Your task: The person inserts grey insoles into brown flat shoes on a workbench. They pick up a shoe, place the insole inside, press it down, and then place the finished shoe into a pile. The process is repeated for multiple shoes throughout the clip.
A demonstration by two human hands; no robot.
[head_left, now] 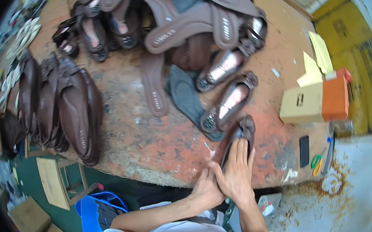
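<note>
My left fingers (pixel 207 177) bunch near the heel, grip hidden — my right fingers (pixel 240 151) lie straight inside the brown shoe (pixel 246 130) at the counter's (pixel 125 107) near edge, apparently mid-fitting — while two shoes (pixel 229 103) beyond look unlined and loose insoles (pixel 154 85) remain.

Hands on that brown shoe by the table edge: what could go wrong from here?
The brown shoe is near the front edge of the table; if the left hand slips, it might drop. The right hand has fingers inside, so a hard push may distort it. The scissors also lie near an edge and could be knocked off.
</note>
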